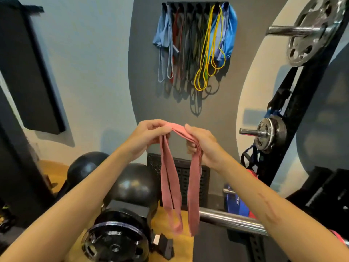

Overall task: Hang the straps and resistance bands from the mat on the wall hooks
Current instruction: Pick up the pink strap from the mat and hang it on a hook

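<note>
The left hand (149, 135) pinches one end of the folded top of a pink resistance band (171, 178), and the right hand (198, 142) curls its fingers around the other end. The band's loops hang down between the forearms, in front of two black exercise balls (132, 182). Higher on the grey wall, the hook rack (196, 5) already carries blue, dark and yellow bands (205, 53).
</note>
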A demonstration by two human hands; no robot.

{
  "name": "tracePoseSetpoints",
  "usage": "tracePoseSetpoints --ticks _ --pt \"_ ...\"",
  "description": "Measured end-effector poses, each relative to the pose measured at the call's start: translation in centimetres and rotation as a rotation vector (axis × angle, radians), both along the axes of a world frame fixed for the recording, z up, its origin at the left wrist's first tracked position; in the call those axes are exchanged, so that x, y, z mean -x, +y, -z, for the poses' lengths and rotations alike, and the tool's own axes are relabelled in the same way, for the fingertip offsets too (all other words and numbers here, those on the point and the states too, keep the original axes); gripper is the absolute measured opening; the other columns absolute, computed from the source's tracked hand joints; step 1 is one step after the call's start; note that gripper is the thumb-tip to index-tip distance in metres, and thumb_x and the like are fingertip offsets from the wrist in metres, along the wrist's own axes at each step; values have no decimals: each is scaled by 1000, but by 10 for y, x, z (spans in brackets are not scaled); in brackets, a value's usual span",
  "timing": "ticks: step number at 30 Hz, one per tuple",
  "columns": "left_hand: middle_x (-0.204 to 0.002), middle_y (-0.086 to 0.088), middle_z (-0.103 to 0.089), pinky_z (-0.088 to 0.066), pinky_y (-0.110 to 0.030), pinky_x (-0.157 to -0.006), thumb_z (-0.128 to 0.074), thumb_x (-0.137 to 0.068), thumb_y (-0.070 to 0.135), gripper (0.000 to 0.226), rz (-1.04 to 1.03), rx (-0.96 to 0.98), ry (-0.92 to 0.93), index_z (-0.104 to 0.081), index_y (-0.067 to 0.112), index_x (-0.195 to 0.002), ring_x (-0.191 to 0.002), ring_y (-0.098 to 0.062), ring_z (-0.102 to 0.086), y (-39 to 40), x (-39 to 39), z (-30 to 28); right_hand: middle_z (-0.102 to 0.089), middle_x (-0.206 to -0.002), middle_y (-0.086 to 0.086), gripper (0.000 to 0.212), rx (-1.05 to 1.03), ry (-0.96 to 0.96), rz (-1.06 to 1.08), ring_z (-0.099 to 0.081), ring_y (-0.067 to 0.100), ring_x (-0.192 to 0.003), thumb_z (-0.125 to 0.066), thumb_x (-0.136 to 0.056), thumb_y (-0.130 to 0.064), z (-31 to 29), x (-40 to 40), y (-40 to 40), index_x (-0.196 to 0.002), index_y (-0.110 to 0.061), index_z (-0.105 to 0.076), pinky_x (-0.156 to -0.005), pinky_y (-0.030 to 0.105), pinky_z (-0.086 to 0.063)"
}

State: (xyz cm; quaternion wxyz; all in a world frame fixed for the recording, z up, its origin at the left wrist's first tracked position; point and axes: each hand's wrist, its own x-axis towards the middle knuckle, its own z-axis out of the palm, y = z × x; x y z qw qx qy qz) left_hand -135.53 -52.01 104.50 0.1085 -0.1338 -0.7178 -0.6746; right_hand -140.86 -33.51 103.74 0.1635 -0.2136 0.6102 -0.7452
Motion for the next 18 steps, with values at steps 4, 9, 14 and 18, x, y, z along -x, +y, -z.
tracePoseSetpoints --ticks 4,9,14,18 --pt "-77 -8 -65 -52 -36 -78 -72 -73 29 33 49 24 -8 -69 7 -97 -72 -22 -63 -40 53 5 -30 -52 -1 31 -16 114 81 -24 13 -46 -57 -97 -23 -4 49 -31 -68 -14 -48 -46 27 -18" --pt "-80 -10 -67 -50 -41 -82 -71 -77 31 29 56 36 -10 -73 11 -98 -75 -24 -65 -65 114 4 -44 -59 0 13 -54 255 139 -33 12 -48 -67 -89 -19 2 98 -49 -86 -11 -58 -49 27 -24" --pt "-74 -9 -63 -52 -29 -67 -70 -79 30 26 -44 -16 17 -74 11 -95 -67 -25 -63 -85 171 10 -62 -77 -4 44 -354 272 -36 -52 11 -66 -78 -78 -15 8 150 -54 -115 -14 -56 -63 25 -41" --pt "-72 -8 -63 -50 -25 -62 -67 -86 25 13 -129 -75 8 -76 15 -90 -64 -23 -63 -94 214 9 -60 -81 -2 34 -651 340 -81 -54 7 -66 -74 -84 -19 21 186 -60 -113 -14 -57 -65 22 -44"
